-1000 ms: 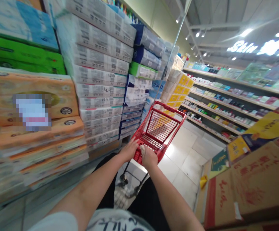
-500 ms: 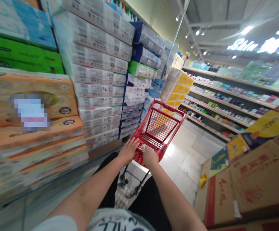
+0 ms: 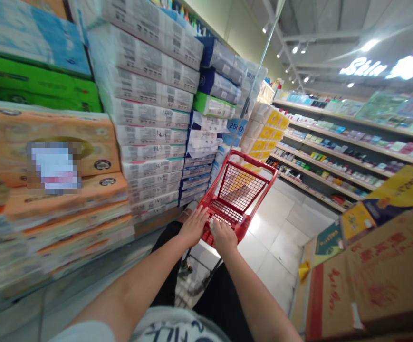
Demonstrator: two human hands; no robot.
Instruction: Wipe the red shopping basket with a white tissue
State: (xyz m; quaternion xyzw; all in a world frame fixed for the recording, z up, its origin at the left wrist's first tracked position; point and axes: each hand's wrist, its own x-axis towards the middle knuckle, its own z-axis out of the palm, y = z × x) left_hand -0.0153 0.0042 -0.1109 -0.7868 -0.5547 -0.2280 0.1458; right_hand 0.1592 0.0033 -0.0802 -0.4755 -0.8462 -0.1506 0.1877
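Note:
A red shopping cart (image 3: 242,187) with a plastic mesh seat panel stands in front of my legs. My left hand (image 3: 194,227) lies on the left part of its near edge, fingers stretched forward and slightly apart. Close to its right, my right hand (image 3: 224,237) is closed around a small whitish thing (image 3: 212,225), perhaps a crumpled tissue, over the near edge of the cart. The lower frame and wheels of the cart show between my legs.
Tall stacks of wrapped packs (image 3: 152,95) and orange tissue packs (image 3: 49,152) line the left side. Cardboard boxes (image 3: 380,270) stand at the right. Beyond the cart are stocked shelves (image 3: 334,137) and a tiled floor (image 3: 281,232).
The surroundings have shifted slightly to the right in the view. A foot now shows beside the left stacks. My right hand's fingers have shifted a little; both hands stay at the cart.

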